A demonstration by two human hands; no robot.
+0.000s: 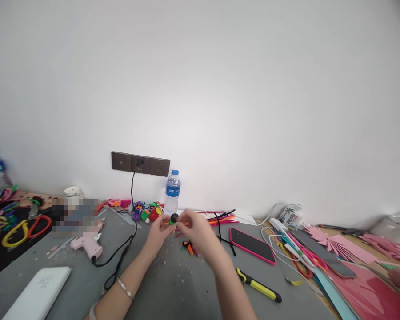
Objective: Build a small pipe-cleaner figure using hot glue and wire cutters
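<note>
My left hand (159,231) pinches a small fuzzy pipe-cleaner figure (174,218) with a black top and green and orange below. From the other side, the fingers of my right hand (194,226) are closed on it too, and they hide part of it. Just under the hands, short black and orange pipe-cleaner pieces (189,247) lie on the grey mat (183,289). Behind the left hand sit several colourful pipe-cleaner figures (147,211). Long pink, orange and black pipe cleaners (225,220) lie behind the right hand.
A water bottle (172,193) stands by the wall. To the left are a pink glue gun (88,244) with a black cord, a white power bank (36,293) and scissors (16,233). Rightward lie a phone (252,246) and a yellow utility knife (260,286). Other people's hands show at both edges.
</note>
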